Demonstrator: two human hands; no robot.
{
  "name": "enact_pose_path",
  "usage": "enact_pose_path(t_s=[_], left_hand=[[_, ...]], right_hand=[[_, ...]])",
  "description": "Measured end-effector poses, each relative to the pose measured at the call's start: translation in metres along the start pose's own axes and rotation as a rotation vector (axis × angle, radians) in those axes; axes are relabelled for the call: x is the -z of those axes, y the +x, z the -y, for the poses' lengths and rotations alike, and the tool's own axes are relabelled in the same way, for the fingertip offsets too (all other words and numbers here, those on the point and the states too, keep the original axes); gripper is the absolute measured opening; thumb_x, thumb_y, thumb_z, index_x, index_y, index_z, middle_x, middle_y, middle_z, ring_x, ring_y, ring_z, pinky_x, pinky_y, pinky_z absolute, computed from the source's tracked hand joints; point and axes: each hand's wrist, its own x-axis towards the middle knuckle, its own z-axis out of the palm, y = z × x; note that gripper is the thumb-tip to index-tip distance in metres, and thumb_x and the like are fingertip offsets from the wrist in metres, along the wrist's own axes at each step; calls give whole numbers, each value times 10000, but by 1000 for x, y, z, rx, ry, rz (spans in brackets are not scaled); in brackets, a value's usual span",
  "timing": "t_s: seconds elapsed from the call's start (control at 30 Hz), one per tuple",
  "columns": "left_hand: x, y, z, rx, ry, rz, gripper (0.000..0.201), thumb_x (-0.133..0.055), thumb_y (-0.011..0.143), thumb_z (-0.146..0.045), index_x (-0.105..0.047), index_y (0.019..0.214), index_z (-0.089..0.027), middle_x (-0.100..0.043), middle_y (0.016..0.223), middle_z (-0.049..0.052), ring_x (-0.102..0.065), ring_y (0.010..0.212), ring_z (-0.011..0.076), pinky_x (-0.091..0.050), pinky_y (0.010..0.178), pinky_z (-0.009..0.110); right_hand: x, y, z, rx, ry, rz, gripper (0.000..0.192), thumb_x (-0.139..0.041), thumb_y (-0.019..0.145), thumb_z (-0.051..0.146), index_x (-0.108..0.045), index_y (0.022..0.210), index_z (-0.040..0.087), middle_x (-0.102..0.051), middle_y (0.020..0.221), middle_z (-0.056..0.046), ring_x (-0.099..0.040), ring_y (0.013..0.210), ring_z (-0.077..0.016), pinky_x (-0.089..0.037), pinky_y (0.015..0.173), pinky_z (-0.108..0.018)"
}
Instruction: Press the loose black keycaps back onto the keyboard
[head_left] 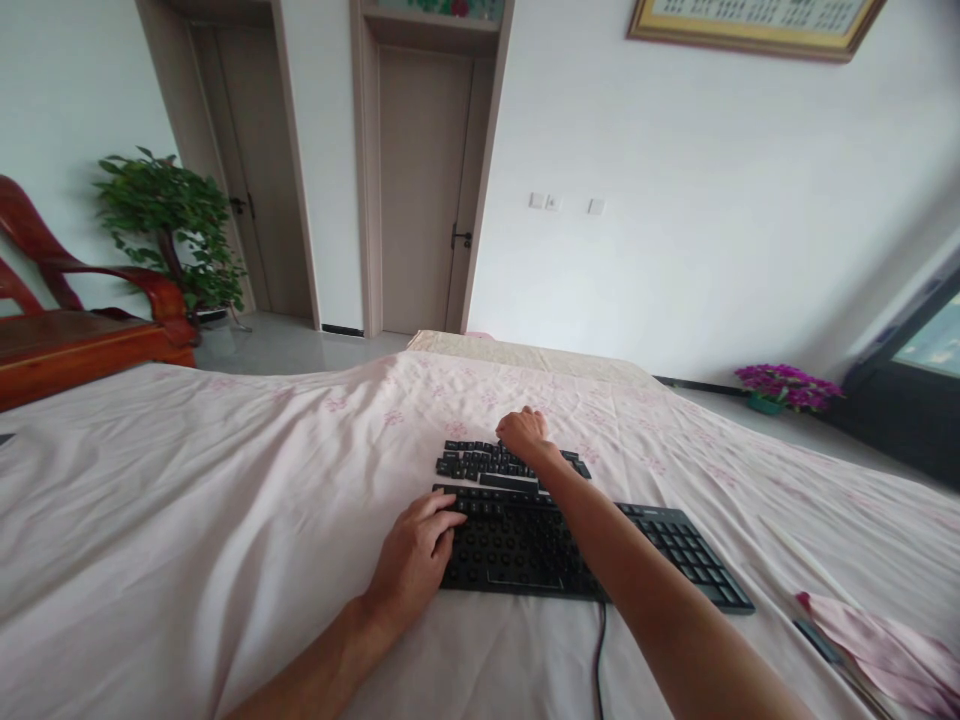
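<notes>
Left hand: fingers slightly apart, resting on upper-left corner of keyboard | right hand: fingers curled by loose keycaps, grip cannot be told | keyboard: main block mostly bare, number pad capped, on floral cloth under right forearm | keycaps: rows just beyond keyboard | potted plant: beside red chair, left
</notes>
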Motion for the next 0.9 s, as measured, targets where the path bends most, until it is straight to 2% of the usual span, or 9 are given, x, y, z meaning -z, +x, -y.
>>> enact_pose_path(t_s=[0.13, 0.27, 0.4, 0.5, 0.6, 0.73, 0.9], left_hand=[[-1, 0, 1, -8, -14, -10, 346, -508, 797, -48, -719, 977, -256, -648, 1197, 45, -586, 1133, 211, -483, 1008, 416], [-1, -1, 2, 4, -25, -7, 344, -507, 804, -58, -716, 984, -264, -643, 1200, 35, -581, 1138, 207, -478, 1011, 407], [-1, -2, 2, 2, -30, -12, 342, -509, 804, -57, -714, 984, -263, -645, 1186, 34, -578, 1136, 205, -472, 1012, 399], [-1, -2, 2, -6, -30, -15, 340, -509, 804, -54, -714, 985, -256, -642, 1191, 37, -575, 1141, 203, -472, 1012, 396], [-1, -2, 2, -17, -33, -18, 334, -512, 805, -55, -715, 979, -255, -643, 1190, 40, -578, 1140, 204, -480, 1001, 394], [-1, -3, 3, -17, -37, -10, 332, -512, 807, -58, -713, 981, -257, -644, 1190, 36, -581, 1131, 204, -478, 1000, 396], [-2, -3, 3, -12, -21, 2, 323, -508, 813, -69, -714, 982, -251, -640, 1198, 37, -573, 1137, 206, -459, 1020, 403]], right_hand=[[-1, 4, 2, 6, 31, 16, 225, -584, 765, 184, -770, 888, 212, -723, 980, -124, -526, 1108, -255, -324, 935, -357], [8, -9, 6, 30, 120, -26, 307, -526, 828, 231, -728, 1059, 243, -710, 1070, -72, -577, 1069, -218, -386, 877, -292], [15, -45, 10, 125, 251, -53, 306, -478, 874, 286, -717, 1066, 282, -722, 1043, 11, -633, 973, -158, -427, 819, -221], [11, -80, 8, 228, 449, -67, 259, -529, 823, 250, -748, 960, 245, -742, 914, 2, -659, 878, -164, -451, 786, -230], [5, -111, 3, 230, 535, -64, 244, -539, 796, 218, -752, 912, 242, -740, 889, 6, -661, 855, -165, -460, 798, -245], [1, -136, -3, 233, 544, -73, 248, -569, 763, 180, -746, 927, 238, -730, 920, 4, -652, 877, -161, -458, 820, -244], [1, -149, -5, 208, 442, -111, 256, -586, 751, 136, -740, 939, 217, -713, 939, -19, -641, 883, -160, -446, 818, -235]])
